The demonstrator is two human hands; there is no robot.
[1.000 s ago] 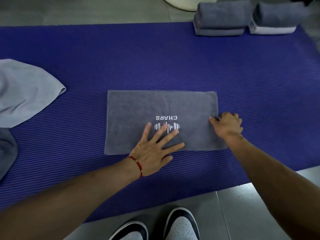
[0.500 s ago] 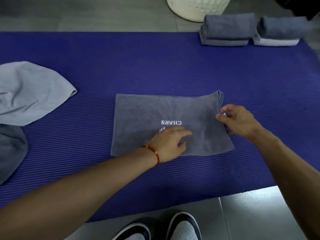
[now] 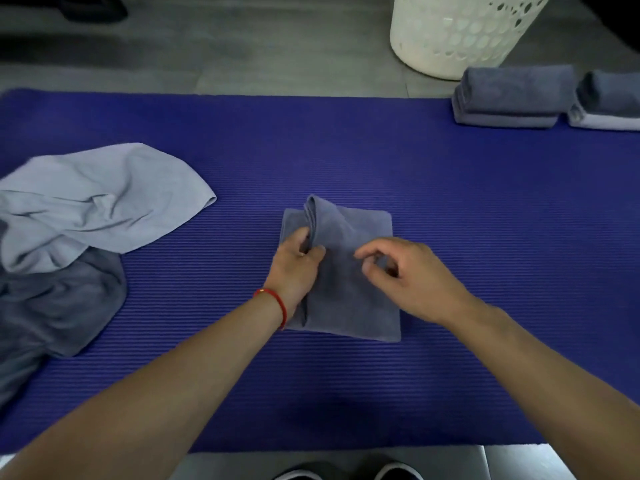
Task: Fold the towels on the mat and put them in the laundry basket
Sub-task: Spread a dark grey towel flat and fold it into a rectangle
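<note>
A dark grey towel [image 3: 349, 292] lies in the middle of the purple mat [image 3: 346, 150], doubled over into a rough square. My left hand [image 3: 294, 268], with a red band at the wrist, grips the loose layered edge on the towel's left side, which stands up a little. My right hand [image 3: 412, 275] hovers over the towel's right half with loosely curled fingers and holds nothing. The white perforated laundry basket [image 3: 450, 36] stands on the floor beyond the mat's far right.
Two folded towel stacks [image 3: 512, 95] [image 3: 609, 98] sit on the mat's far right corner by the basket. A crumpled light grey towel [image 3: 93, 202] and a darker one [image 3: 59, 299] lie at the left. My shoes [image 3: 346, 472] are at the mat's near edge.
The right hand carried the towel's right edge over to the left, halving it and hiding the logo, then let go. The left hand shifted from pressing the middle to gripping the left edge.
</note>
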